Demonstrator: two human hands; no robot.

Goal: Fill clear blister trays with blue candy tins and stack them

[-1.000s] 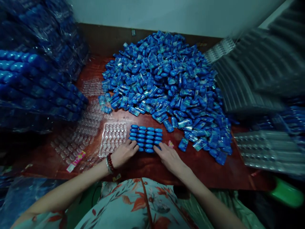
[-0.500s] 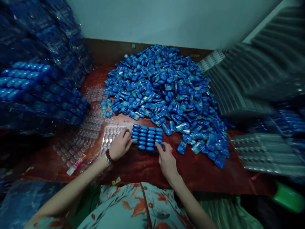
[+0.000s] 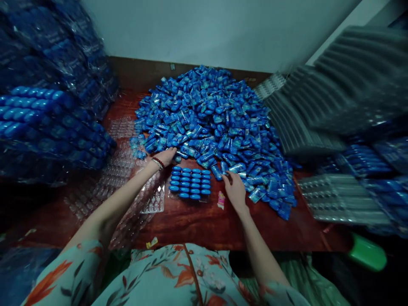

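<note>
At the near edge of the packet pile [image 3: 207,114] are my left hand [image 3: 167,157] and right hand [image 3: 235,189]; whether fingers grip, I can't tell.

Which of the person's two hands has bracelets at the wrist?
The left hand: it wears red and silver bracelets, while the right hand wears none.

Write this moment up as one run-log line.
left hand: at near edge of glossy blue packet heap | right hand: same edge, farther right | grid of blue oval pieces: untouched, on red-brown table
</note>
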